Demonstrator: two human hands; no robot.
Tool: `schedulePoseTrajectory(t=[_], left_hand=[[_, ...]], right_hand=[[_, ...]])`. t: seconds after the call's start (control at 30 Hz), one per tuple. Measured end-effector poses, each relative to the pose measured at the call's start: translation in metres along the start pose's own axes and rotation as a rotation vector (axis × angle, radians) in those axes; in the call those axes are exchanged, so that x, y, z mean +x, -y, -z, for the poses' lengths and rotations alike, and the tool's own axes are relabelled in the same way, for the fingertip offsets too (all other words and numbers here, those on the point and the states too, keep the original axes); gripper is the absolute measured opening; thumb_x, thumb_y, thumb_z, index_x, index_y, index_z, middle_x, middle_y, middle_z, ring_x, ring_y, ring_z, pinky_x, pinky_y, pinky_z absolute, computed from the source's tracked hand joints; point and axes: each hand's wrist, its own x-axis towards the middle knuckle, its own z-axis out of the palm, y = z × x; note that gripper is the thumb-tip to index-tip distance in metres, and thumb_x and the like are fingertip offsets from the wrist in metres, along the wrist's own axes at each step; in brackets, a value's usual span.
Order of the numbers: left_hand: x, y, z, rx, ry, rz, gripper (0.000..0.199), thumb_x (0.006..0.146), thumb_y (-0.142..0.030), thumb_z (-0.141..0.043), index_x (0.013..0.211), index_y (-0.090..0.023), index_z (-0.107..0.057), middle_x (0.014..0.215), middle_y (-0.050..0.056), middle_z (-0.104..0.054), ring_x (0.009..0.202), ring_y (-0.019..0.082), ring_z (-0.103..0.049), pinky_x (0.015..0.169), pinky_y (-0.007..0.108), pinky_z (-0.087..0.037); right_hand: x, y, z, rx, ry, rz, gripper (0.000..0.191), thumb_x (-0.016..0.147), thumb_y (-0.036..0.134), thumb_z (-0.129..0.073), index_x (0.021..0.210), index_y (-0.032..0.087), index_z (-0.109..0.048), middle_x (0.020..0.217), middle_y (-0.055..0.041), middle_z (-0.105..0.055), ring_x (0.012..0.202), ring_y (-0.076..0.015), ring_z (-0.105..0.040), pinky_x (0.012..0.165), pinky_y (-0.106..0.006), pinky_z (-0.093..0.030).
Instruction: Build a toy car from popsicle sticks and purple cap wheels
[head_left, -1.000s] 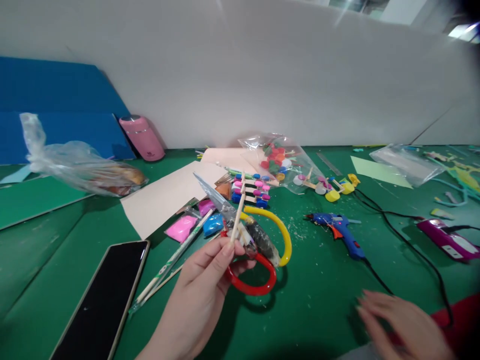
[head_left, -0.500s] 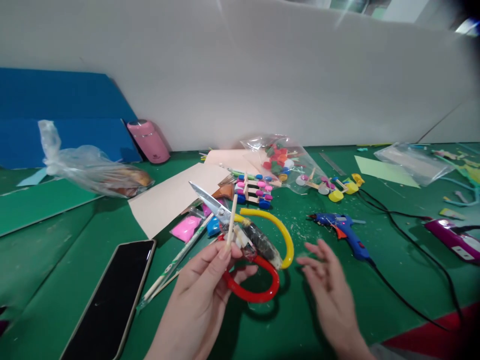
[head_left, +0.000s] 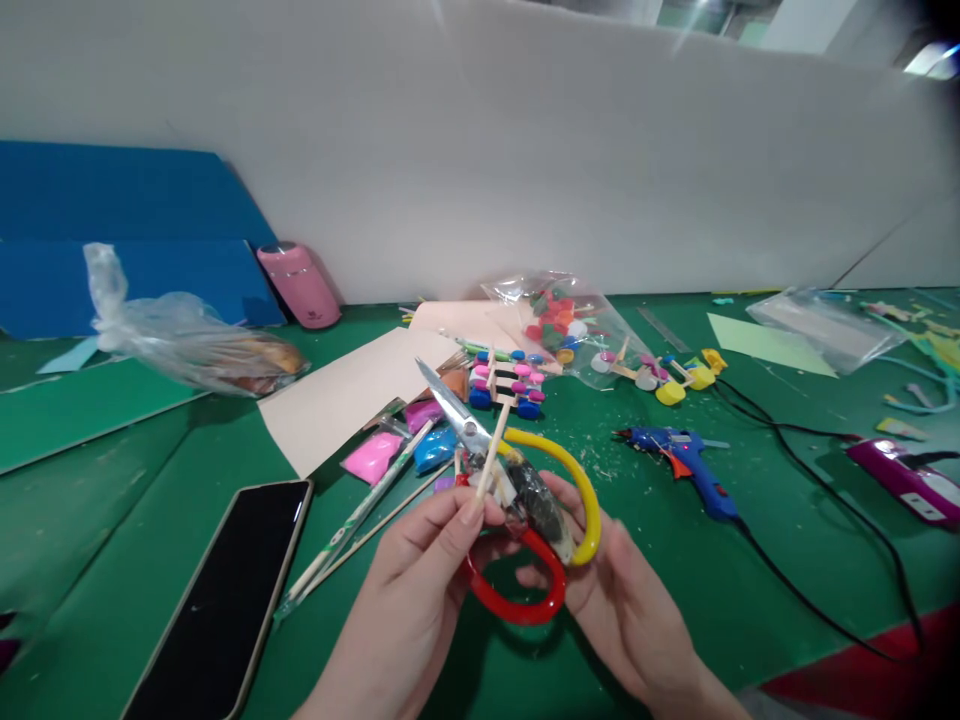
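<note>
Thumb and fingers of my left hand [head_left: 420,590] pinch a thin wooden stick [head_left: 495,448] that points up. The same hand also supports a pair of scissors with a red handle loop [head_left: 517,612] and a yellow one. Their metal blades [head_left: 448,398] point up and to the left, slightly apart. My right hand [head_left: 626,610] is at the yellow loop [head_left: 586,490], its fingers curled behind the handles and partly hidden. Dark and clear wrapping covers the middle of the scissors.
A phone [head_left: 221,600] lies at the left, beside wrapped sticks [head_left: 367,510] and coloured packets [head_left: 373,458]. Small wheeled pieces [head_left: 510,385] stand behind the scissors. At the right are a blue glue gun [head_left: 686,460], its black cord and a purple device [head_left: 907,480].
My right hand has moved left and come to the scissors' yellow handle. My left hand, with stick and scissors, has shifted slightly right.
</note>
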Motion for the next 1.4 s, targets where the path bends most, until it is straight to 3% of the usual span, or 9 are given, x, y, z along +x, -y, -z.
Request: schedulePoseTrajectory(t=[0.13,0.37,0.57,0.7,0.87,1.0,1.07,1.23,1.4], left_hand=[[0.003,0.002,-0.003,0.026,-0.038,-0.053,0.014,0.077,-0.023,-0.058,0.069,-0.015,-0.066,0.074,0.002,-0.064,0.071,0.013,-0.056,0.062,0.018,-0.045],[0.011,0.004,-0.004,-0.057,-0.105,-0.163,0.012,0.076,-0.023,-0.06,0.071,-0.015,-0.068,0.075,0.003,-0.066,0.073,0.013,-0.058,0.065,0.018,-0.047],[0.008,-0.012,0.01,-0.046,-0.225,-0.318,0.008,0.073,-0.021,-0.063,0.072,-0.015,-0.069,0.072,0.0,-0.066,0.072,0.01,-0.057,0.065,0.013,-0.048],[0.003,-0.024,0.018,-0.057,-0.344,-0.379,0.006,0.073,-0.019,-0.063,0.073,-0.017,-0.069,0.075,-0.001,-0.067,0.074,0.011,-0.058,0.064,0.013,-0.05],[-0.005,-0.032,0.02,-0.04,-0.407,-0.506,0.008,0.076,-0.02,-0.06,0.076,-0.02,-0.068,0.08,-0.001,-0.066,0.079,0.013,-0.058,0.067,0.017,-0.052],[-0.009,-0.029,0.02,-0.041,-0.41,-0.454,0.006,0.072,-0.022,-0.063,0.074,-0.019,-0.068,0.076,-0.001,-0.067,0.073,0.012,-0.06,0.062,0.016,-0.053],[-0.01,-0.025,0.021,-0.049,-0.384,-0.402,0.007,0.072,-0.023,-0.064,0.073,-0.018,-0.068,0.074,-0.001,-0.068,0.07,0.012,-0.06,0.061,0.015,-0.053],[-0.008,-0.018,0.023,-0.059,-0.343,-0.345,0.007,0.07,-0.024,-0.066,0.072,-0.018,-0.069,0.075,0.0,-0.067,0.073,0.013,-0.061,0.063,0.017,-0.053],[0.0,-0.015,0.019,-0.072,-0.316,-0.287,0.011,0.064,-0.026,-0.071,0.07,-0.018,-0.069,0.071,0.0,-0.067,0.071,0.012,-0.06,0.06,0.014,-0.052]], right_hand=[[-0.006,-0.016,-0.003,-0.062,-0.157,-0.074,0.022,0.075,0.038,-0.061,0.086,0.019,-0.061,0.069,0.0006,-0.061,0.053,-0.0068,-0.051,0.047,-0.016,-0.039],[-0.009,-0.033,0.007,-0.505,-0.268,0.123,0.046,0.083,0.053,-0.039,0.054,0.018,-0.047,0.049,0.0039,-0.041,0.046,-0.0094,-0.035,0.045,-0.023,-0.028],[-0.01,0.025,0.057,-0.536,-0.452,0.303,0.041,0.089,0.041,-0.031,0.053,0.022,-0.026,0.049,0.0082,-0.023,0.042,-0.0094,-0.023,0.041,-0.022,-0.024],[-0.018,0.05,0.08,-0.956,-0.667,0.562,0.035,0.088,0.036,-0.031,0.056,0.023,-0.029,0.049,0.008,-0.027,0.037,-0.009,-0.026,0.034,-0.019,-0.025],[-0.016,-0.015,0.03,-1.343,-0.236,0.453,0.017,0.077,0.031,-0.049,0.072,0.026,-0.064,0.073,-0.0007,-0.069,0.068,-0.022,-0.064,0.058,-0.034,-0.052],[-0.002,-0.066,-0.019,-1.651,0.372,0.364,0.041,0.075,0.025,-0.054,0.116,0.032,-0.053,0.125,0.0044,-0.053,0.111,-0.0267,-0.051,0.093,-0.043,-0.042],[0.004,-0.068,-0.021,-1.753,0.458,0.329,0.045,0.079,0.021,-0.051,0.123,0.029,-0.046,0.13,0.0039,-0.047,0.119,-0.0249,-0.042,0.1,-0.044,-0.035],[-0.003,-0.032,0.04,-2.028,0.143,0.229,0.045,0.083,0.015,-0.039,0.127,0.022,-0.042,0.133,-0.0047,-0.043,0.121,-0.0288,-0.039,0.094,-0.053,-0.037],[-0.07,-0.001,0.136,-2.141,-0.226,0.337,0.047,0.084,0.022,-0.037,0.13,0.014,-0.038,0.131,-0.014,-0.045,0.119,-0.0322,-0.041,0.082,-0.055,-0.044]])
